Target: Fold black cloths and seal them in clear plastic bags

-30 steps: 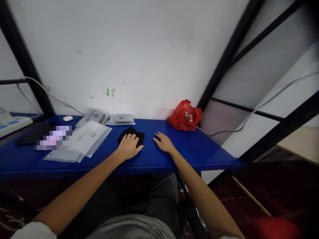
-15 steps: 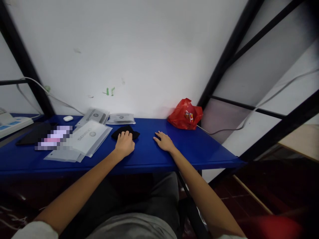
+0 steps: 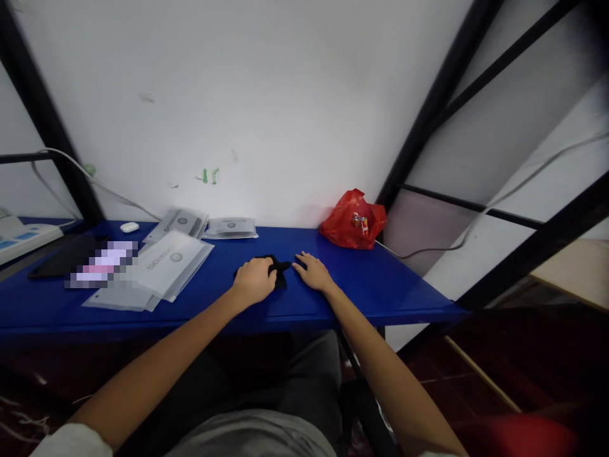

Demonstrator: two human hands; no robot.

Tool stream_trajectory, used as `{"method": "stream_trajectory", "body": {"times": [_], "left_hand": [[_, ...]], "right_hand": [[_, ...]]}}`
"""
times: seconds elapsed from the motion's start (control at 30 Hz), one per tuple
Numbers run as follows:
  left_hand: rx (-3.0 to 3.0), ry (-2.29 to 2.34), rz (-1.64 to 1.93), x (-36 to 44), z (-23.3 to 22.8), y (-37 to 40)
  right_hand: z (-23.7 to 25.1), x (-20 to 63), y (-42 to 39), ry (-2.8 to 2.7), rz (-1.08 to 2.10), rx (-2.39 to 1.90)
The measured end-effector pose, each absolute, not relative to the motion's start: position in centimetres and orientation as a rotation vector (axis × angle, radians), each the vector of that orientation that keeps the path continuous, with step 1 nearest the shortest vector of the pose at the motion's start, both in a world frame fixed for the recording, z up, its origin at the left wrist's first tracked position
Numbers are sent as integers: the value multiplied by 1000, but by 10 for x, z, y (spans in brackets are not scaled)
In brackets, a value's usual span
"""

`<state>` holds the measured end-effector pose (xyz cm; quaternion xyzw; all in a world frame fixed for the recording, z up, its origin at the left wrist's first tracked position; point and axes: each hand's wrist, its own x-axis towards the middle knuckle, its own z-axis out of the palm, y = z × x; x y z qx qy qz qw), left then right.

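A crumpled black cloth (image 3: 281, 266) lies on the blue table (image 3: 375, 292), its exact kind not clear. My left hand (image 3: 255, 279) is closed on it, with the fingers curled over the fabric and hiding part of it. One end of the cloth sticks out toward my right hand (image 3: 313, 271), close to its fingertips. That hand rests flat on the tabletop, palm down with fingers apart, holding nothing.
Frosted zip bags (image 3: 164, 263) with printed lettering lie at left, and another bag (image 3: 231, 227) lies by the wall. A phone (image 3: 102, 263), a white earbud case (image 3: 129, 226) and a power strip (image 3: 33, 241) are farther left. A red plastic bag (image 3: 349, 222) stands at back right.
My left hand has moved right and slightly nearer to me, drawing the black cloth along the table toward my right hand. The right hand has stayed in place.
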<state>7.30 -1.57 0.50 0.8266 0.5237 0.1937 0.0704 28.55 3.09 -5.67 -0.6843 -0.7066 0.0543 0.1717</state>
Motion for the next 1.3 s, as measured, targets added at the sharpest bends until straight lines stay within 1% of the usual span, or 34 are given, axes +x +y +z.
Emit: {"method": "stream_trajectory", "body": {"times": [0.1,0.2,0.27,0.33,0.43,0.53,0.6,0.7,0.77,0.87,1.0,1.1,1.17,1.23,1.3], "left_hand": [[2343,1523,782,54,27,4],[2225,1835,1062,28,33,25],[2265,1932,1134,15,24,30],[2386,1840,994,9,8,27],[2465,1747,614,8,-16,18],[2487,1755,474,11,-25,16],[2491,1762,486,12,-24,18],[2483,1789,493,16,-21,21],[2496,1818,470,22,-20,20],[2485,1791,507,27,-17,18],[2257,1747,777,12,2,16],[2050,1965,1067,-7,16,14],[2092,1999,1163,-13,18,11],[2310,1845,1068,-11,13,5],[2525,1633,811,-6,4,-1]], "right_hand": [[-57,285,31,-2013,151,-1934],[-57,284,30,-2011,143,-1931],[-57,284,30,-2001,140,-1934],[-56,285,30,-1989,129,-1911],[-50,284,26,-1924,57,-1812],[-41,270,12,-1843,-54,-1661],[-37,251,-3,-1892,-75,-1543],[-34,218,-26,-2135,-24,-1411],[-34,204,-33,-2267,-11,-1403],[-34,204,-32,-2319,-41,-1519],[-26,239,-25,-2241,-107,-1762],[-19,265,-25,-2103,-155,-1918],[-17,274,-28,-2013,-162,-1915],[-18,275,-30,-2010,-144,-1812],[-19,271,-32,-2083,-117,-1685]]}}
